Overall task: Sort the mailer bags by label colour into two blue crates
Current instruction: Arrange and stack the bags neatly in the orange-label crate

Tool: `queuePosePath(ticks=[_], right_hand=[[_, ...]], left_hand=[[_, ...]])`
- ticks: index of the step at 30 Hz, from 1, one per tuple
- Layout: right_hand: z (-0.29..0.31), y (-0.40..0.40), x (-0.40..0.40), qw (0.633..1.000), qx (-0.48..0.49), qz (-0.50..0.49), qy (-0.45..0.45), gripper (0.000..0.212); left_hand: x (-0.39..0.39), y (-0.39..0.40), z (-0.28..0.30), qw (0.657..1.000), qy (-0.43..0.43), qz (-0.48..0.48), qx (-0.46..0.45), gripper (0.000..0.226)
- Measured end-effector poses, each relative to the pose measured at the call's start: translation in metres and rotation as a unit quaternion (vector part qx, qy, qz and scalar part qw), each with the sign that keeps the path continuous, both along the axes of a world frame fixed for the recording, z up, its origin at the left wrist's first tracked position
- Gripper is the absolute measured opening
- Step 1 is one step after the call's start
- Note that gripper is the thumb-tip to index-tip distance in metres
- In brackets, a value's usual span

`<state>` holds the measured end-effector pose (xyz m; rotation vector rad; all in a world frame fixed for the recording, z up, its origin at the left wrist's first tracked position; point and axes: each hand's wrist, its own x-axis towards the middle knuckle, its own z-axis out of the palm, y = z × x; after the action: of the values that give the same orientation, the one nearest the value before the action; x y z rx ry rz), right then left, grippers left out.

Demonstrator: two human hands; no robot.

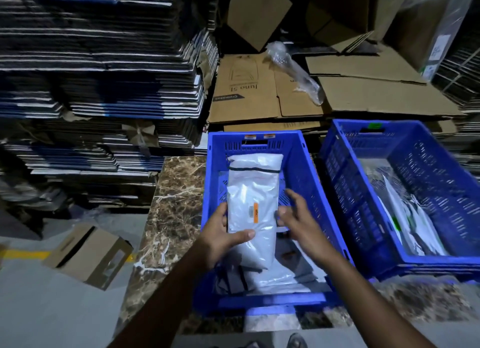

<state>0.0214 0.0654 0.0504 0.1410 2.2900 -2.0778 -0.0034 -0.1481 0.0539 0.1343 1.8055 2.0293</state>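
Observation:
My left hand [225, 237] grips a long white mailer bag [253, 192] with an orange label [255, 212], thumb across its front, over the left blue crate [304, 166]. To the bag's right, my right hand [296, 218] is blurred, its fingers spread and relaxed beside the bag's edge; whether it touches the bag is unclear. More grey and white bags [259, 277] lie in this crate's bottom. This crate carries orange stickers [259, 136] on its far rim. The right blue crate [441, 264] bears a green sticker [374, 126] and holds white bags [413, 225], one with a green label.
Both crates sit on a brown marble slab [171, 218]. Tall stacks of flattened cartons [98, 75] rise to the left and behind. Flat brown cardboard [259, 88] with a roll of clear plastic [293, 70] lies beyond the crates. A small open carton [88, 254] rests on the grey floor.

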Motion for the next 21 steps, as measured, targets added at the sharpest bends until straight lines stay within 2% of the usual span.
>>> queuePosePath(ticks=[3,5,7,9,10,12,13,15,17,19,21], right_hand=[[-0.011,-0.025,0.001,0.993,0.100,0.001,0.056,0.028],[-0.012,-0.032,0.000,0.984,0.165,-0.026,0.068,0.009],[-0.012,-0.039,0.001,0.972,0.223,-0.010,0.073,0.018],[-0.012,-0.044,0.005,0.981,0.187,0.017,0.041,0.009],[-0.012,-0.045,0.005,0.986,0.165,0.029,0.024,0.026],[-0.013,-0.041,-0.001,0.988,0.149,0.050,0.014,0.074],[-0.015,-0.035,-0.007,0.986,0.160,0.052,0.016,0.085],[-0.020,-0.017,-0.032,0.982,0.181,0.036,0.023,0.093],[-0.025,-0.001,-0.068,0.983,0.184,0.027,0.008,0.087],[-0.036,0.004,-0.112,0.976,0.214,0.031,-0.006,0.076],[-0.054,-0.007,-0.152,0.963,0.265,0.048,-0.011,0.067]], left_hand=[[0.001,0.004,0.001,0.999,-0.011,-0.021,0.025,0.041],[-0.010,0.007,-0.005,0.998,-0.032,0.043,0.017,0.025],[-0.027,0.009,-0.015,0.992,-0.025,0.119,-0.029,0.040],[-0.038,0.013,-0.019,0.980,0.015,0.179,-0.090,0.036],[-0.042,0.015,-0.021,0.973,0.029,0.198,-0.111,0.032],[-0.055,0.020,-0.025,0.970,0.038,0.205,-0.126,0.028],[-0.061,0.022,-0.023,0.975,0.031,0.187,-0.116,0.026],[-0.076,0.021,-0.023,0.976,0.057,0.151,-0.147,0.029],[-0.091,0.012,-0.019,0.941,0.175,0.125,-0.263,0.042],[-0.105,0.005,-0.021,0.859,0.301,0.093,-0.404,0.050],[-0.122,0.001,-0.023,0.777,0.325,0.050,-0.538,0.058]])
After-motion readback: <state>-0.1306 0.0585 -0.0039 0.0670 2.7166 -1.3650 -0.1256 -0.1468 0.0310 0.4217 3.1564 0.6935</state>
